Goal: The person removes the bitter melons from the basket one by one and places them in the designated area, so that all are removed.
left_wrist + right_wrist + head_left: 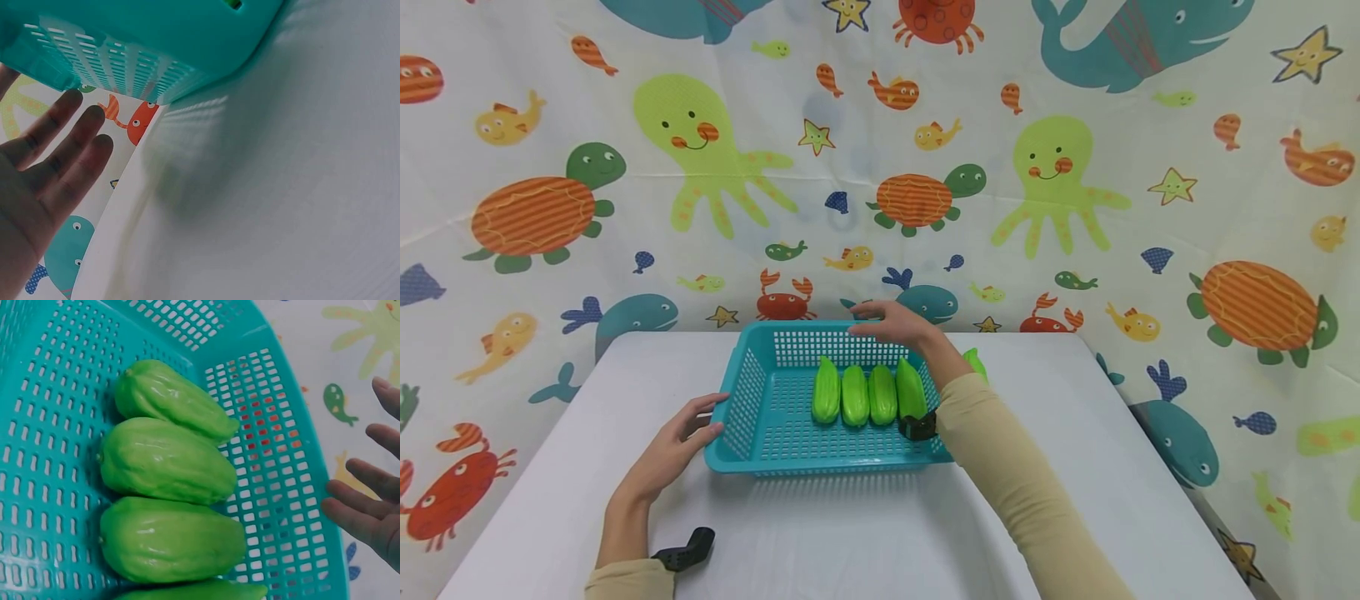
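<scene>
A teal perforated plastic basket [782, 442] holds several glossy, ridged green papaya-like fruits [855, 396], lying side by side toward its right half. My left hand [673, 442] is at the basket's left side, its fingertips right at the rim. In the left wrist view, the fingers [65, 140] are spread and fairly straight beside the basket wall. My right hand [895, 323] hovers around the far rim, with nothing in its grasp. The right wrist view shows its fingers extended just outside the rim. My right forearm covers the basket's right side.
Another green fruit [976, 362] shows partly behind the right forearm, outside the basket on the right. A white table [662, 367] bears the basket. Behind it hangs a curtain [850, 183] printed with sea animals. Each wrist wears a black camera [688, 550].
</scene>
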The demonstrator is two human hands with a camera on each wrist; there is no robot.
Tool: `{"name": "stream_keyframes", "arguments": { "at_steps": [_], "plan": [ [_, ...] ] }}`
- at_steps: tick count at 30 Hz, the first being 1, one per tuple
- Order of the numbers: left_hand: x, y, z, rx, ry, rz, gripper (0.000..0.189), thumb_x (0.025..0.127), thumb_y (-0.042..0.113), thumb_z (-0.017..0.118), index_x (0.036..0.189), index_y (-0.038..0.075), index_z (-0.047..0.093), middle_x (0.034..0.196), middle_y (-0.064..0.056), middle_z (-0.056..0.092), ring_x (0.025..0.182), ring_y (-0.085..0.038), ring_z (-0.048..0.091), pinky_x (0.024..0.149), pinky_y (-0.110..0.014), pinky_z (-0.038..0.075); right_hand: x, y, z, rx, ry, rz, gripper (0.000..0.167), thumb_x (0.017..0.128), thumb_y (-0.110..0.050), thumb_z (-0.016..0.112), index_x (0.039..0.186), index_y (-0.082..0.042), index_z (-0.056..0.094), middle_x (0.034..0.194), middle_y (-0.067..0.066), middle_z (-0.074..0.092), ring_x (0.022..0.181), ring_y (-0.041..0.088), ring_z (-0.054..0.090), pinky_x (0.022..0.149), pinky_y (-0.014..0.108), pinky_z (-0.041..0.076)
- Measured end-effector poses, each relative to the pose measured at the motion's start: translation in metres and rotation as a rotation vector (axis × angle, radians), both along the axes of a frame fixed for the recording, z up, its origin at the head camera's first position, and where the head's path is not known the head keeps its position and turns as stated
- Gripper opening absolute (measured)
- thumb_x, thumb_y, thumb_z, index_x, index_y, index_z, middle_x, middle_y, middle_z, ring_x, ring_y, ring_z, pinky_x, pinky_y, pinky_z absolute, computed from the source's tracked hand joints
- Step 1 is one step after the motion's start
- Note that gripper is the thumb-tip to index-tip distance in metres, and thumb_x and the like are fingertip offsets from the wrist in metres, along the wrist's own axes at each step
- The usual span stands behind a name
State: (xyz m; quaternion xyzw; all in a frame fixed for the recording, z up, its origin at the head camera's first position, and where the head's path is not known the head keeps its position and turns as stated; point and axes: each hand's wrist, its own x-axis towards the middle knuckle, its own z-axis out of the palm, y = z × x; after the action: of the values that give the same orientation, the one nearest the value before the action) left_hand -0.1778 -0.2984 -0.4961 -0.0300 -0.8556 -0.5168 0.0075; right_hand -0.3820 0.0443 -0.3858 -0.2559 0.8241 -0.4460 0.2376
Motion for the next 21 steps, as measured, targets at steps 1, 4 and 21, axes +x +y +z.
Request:
{"name": "stream_keyframes", "arguments": {
  "at_steps": [1,4,21],
  "plan": [
    [0.000,0.000,0.000,0.000,0.000,-0.001,0.054,0.101,0.037,0.051,0.149,0.015,0.037,0.153,-0.020,0.031,0.134,-0.050,0.034,0.099,-0.074,0.031,0.000,-0.002,-0.001,0.005,0.001,0.002,0.058,0.093,-0.034,0.067,0.146,-0.018,0.047,0.150,0.008,0.042,0.132,0.027,0.047,0.103,0.041,0.046],
    [0.000,0.000,0.001,0.000,-0.002,-0.001,0.055,0.101,0.037,0.051,0.149,0.015,0.037,0.153,-0.020,0.032,0.134,-0.050,0.034,0.099,-0.074,0.031,0.000,-0.006,-0.004,0.005,-0.011,0.009,0.058,0.093,-0.033,0.067,0.145,-0.019,0.047,0.151,0.009,0.041,0.133,0.027,0.046,0.103,0.041,0.045],
    [0.002,0.000,0.004,-0.002,-0.019,0.006,0.056,0.101,0.039,0.051,0.150,0.015,0.036,0.154,-0.020,0.030,0.135,-0.050,0.033,0.099,-0.074,0.031,0.001,-0.021,-0.015,-0.006,-0.035,0.041,0.055,0.095,-0.032,0.065,0.144,-0.013,0.049,0.151,0.008,0.041,0.133,0.026,0.045,0.105,0.043,0.044]
  ]
}}
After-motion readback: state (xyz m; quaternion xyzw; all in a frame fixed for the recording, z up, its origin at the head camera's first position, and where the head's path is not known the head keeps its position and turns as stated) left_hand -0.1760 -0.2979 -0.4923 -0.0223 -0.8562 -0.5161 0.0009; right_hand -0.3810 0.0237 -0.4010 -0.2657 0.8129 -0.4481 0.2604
